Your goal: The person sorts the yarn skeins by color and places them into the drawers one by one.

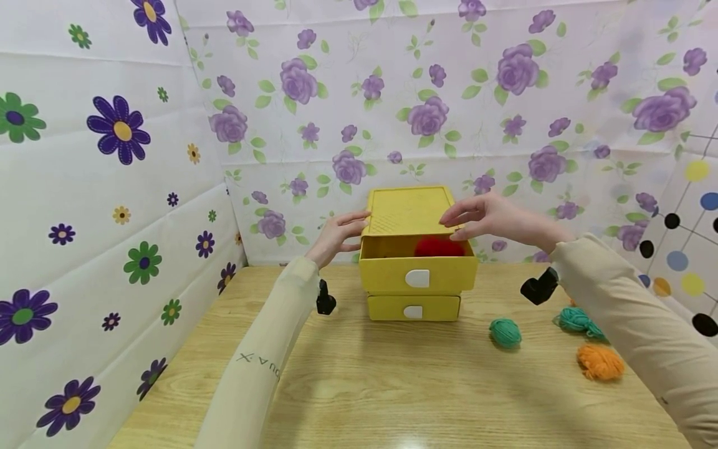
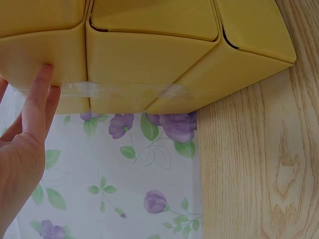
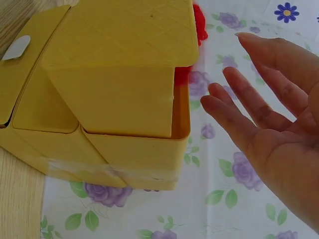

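A yellow drawer box (image 1: 409, 202) stands at the back of the table, its upper drawer (image 1: 387, 274) pulled out above a closed lower one (image 1: 387, 308). Fuzzy red yarn (image 1: 440, 246) lies inside the upper drawer, toward its right. My left hand (image 1: 339, 237) is at the box's left side; in the left wrist view, the fingers (image 2: 37, 107) touch the yellow side wall. Over the drawer's right end hovers my right hand (image 1: 493, 221), fingers loosely extended. The right wrist view has that hand (image 3: 279, 109) holding nothing, apart from the box, with red yarn (image 3: 200, 22) showing beyond the edge.
On the wooden table (image 1: 392, 386), a teal yarn ball (image 1: 505, 333) lies right of the box. Farther right are another teal bundle (image 1: 578, 320) and an orange one (image 1: 600, 362), near my right sleeve. Flowered cloth (image 1: 314, 149) hangs close behind the box.
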The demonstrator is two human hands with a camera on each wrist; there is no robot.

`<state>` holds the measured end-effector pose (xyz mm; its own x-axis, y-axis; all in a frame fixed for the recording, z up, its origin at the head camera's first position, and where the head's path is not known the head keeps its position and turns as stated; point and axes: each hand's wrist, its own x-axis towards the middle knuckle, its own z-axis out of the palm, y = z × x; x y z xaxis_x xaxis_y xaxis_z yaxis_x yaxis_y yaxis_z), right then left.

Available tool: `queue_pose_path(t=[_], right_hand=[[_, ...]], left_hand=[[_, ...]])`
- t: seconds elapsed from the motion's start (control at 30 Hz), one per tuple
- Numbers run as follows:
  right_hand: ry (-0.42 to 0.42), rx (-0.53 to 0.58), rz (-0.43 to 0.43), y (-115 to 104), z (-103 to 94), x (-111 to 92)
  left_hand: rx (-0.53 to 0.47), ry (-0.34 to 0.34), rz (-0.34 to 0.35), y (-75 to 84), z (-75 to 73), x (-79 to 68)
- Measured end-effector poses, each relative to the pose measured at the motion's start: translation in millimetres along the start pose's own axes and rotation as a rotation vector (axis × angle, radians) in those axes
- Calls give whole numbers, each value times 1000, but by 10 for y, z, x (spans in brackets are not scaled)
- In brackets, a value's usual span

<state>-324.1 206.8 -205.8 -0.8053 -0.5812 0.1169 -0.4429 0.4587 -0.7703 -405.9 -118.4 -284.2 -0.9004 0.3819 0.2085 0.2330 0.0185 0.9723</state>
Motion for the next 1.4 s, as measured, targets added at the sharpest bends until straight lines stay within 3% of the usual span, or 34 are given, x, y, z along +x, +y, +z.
queue_pose_path(t=[0.33,0.73,0.97,1.4], right_hand=[[28,26,-31,-1,-6,-20],[59,159,-75,-23,87,-78],[106,281,-91,30,169,-97],[206,339,-155,48,398,-171]], left_hand=[[-8,-33,-31,223,72,-156],[-5,7,-13,22,7,-2],[-18,-19,-25,138,46,-88],[-22,-27,-33,209,75,-142]])
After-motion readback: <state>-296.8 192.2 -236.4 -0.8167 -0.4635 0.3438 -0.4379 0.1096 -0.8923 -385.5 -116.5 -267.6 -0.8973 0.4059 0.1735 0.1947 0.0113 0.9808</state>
